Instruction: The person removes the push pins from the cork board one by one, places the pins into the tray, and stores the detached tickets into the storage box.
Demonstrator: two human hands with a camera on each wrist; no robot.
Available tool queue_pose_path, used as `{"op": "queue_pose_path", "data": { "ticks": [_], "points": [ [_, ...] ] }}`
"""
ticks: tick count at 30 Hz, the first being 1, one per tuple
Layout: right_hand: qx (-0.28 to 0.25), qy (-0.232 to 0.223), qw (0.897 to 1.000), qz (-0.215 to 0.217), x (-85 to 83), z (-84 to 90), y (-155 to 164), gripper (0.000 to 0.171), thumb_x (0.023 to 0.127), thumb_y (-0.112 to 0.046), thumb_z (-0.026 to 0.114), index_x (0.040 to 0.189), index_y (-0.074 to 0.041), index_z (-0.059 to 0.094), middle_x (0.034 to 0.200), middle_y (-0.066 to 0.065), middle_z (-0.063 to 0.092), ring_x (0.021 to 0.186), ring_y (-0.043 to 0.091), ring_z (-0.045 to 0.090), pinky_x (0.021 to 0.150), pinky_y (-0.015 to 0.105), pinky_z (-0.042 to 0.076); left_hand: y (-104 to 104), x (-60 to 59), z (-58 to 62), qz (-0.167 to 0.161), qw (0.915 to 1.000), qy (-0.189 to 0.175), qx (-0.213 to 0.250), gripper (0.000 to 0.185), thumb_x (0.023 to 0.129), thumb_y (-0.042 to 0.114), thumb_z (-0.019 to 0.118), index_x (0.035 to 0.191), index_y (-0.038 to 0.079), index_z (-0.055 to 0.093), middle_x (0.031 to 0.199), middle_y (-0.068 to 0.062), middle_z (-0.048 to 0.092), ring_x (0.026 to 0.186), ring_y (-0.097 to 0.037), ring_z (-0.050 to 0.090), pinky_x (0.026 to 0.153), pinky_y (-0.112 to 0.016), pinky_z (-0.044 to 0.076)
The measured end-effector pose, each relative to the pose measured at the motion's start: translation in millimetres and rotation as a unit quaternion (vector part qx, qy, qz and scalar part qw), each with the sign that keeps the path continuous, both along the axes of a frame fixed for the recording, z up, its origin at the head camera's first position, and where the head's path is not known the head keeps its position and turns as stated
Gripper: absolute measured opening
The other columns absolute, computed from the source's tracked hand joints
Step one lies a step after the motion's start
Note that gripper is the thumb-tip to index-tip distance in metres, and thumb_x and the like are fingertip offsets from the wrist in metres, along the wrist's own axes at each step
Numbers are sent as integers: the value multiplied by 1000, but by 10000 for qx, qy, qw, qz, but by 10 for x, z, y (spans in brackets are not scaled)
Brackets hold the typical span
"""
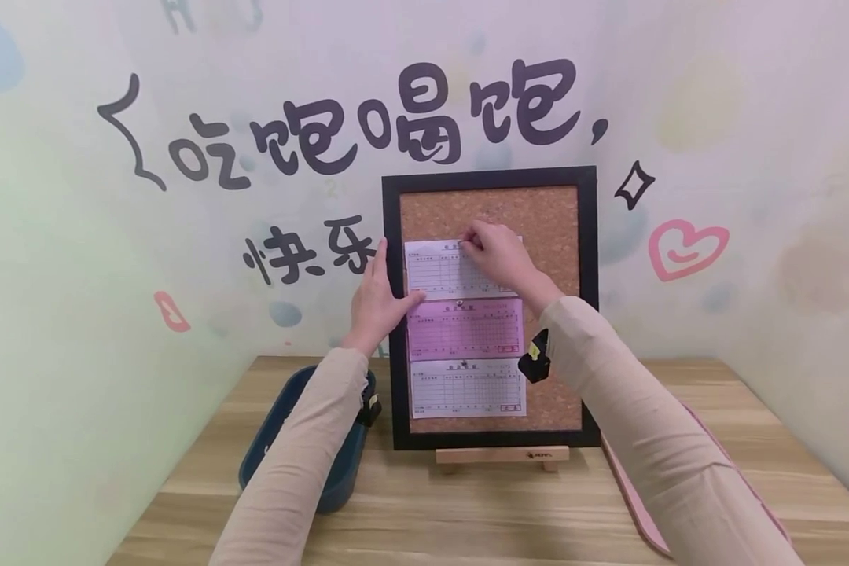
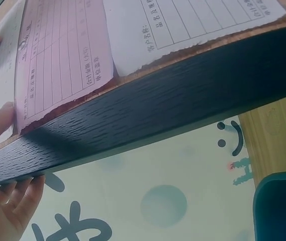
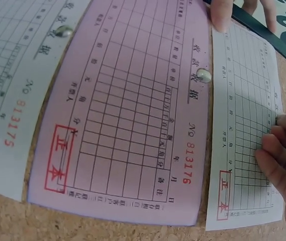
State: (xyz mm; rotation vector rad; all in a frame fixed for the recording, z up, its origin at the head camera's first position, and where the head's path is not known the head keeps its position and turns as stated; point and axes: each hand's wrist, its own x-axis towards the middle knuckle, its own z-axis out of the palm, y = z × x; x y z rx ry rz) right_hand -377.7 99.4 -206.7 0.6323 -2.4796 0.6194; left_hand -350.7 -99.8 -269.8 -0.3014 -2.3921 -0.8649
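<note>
Cork board (image 1: 552, 228) (black-framed); right hand (image 1: 498, 255) pinches thin white slip (image 1: 439, 271).

Left hand (image 1: 376, 303): raised, fingers straight and together, thumb extended sideways, palm turned inward. Right hand (image 1: 498, 253): raised higher, fingers curled, fingertips (image 3: 278, 150) bunched in a pinch. Both forearms in beige sleeves, angled up and inward.

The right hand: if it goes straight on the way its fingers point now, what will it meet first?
Probably the top white receipt, which the right hand already touches near its upper edge; the cork board lies right behind it.
</note>
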Motion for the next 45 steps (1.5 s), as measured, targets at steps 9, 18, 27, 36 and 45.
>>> {"op": "queue_pose_path", "data": {
  "ticks": [9,18,27,36,45],
  "points": [
    [-152,136,9998,16,-27,-35,2,14,90,-14,54,94,-3,61,73,7,58,63,18,47,58,29,36,2,5,11,27,10000,-28,9,99,73,36,74,146,14,11,139,-19,35,95,-35,56,82,-44,46],
    [44,-294,9993,-244,29,66,-36,15,91,-15,52,95,-3,60,77,8,58,67,19,50,61,31,39,-4,2,16,18,10000,2,4,100,73,37,74,146,15,10,139,-19,35,94,-34,56,81,-43,47],
    [324,-235,9991,-148,34,82,-15,15,91,-15,51,95,-3,59,77,8,57,67,19,50,61,31,39,3,-4,13,21,10000,3,-19,100,73,37,74,146,14,11,136,-20,38,94,-34,56,79,-43,47],
    [436,-296,9986,-20,18,92,25,14,92,-15,50,95,-4,57,79,8,56,68,20,49,61,32,39,16,7,10,60,10000,-1,-19,101,72,37,75,146,14,10,134,-19,39,86,-31,57,76,-41,48],
    [323,-406,9984,232,24,87,46,14,92,-13,49,96,-2,57,81,9,57,69,20,49,63,32,39,11,6,2,60,10000,30,-14,101,71,37,75,146,13,12,133,-19,40,84,-30,56,74,-41,48]
  ]
}}
